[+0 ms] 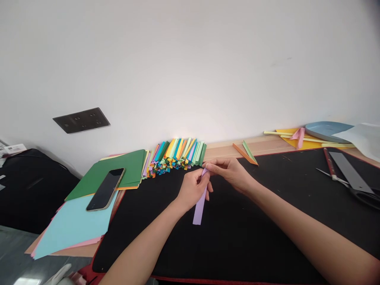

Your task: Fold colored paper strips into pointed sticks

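A purple paper strip (pixel 200 208) is held between both hands over the black mat (pixel 237 237). My left hand (pixel 194 188) is closed on its upper part, with the long flat end hanging down toward me. At the top end, the fingertips of my right hand (pixel 227 171) pinch the strip where it meets my left thumb. Whether the strip is folded under the fingers is hidden. Just beyond my hands lies a heap of folded paper strips (pixel 175 156) in many colours, against the wall.
Left of the mat, a phone (pixel 106 190) rests on green paper (pixel 124 166) and light-blue paper (pixel 74 225). Orange and green folded strips (pixel 246 154) lie behind my right hand. At right are a metal ruler (pixel 350 172), a red-handled pen or knife (pixel 330 164), scissors (pixel 365 196) and a blue tray (pixel 323 128).
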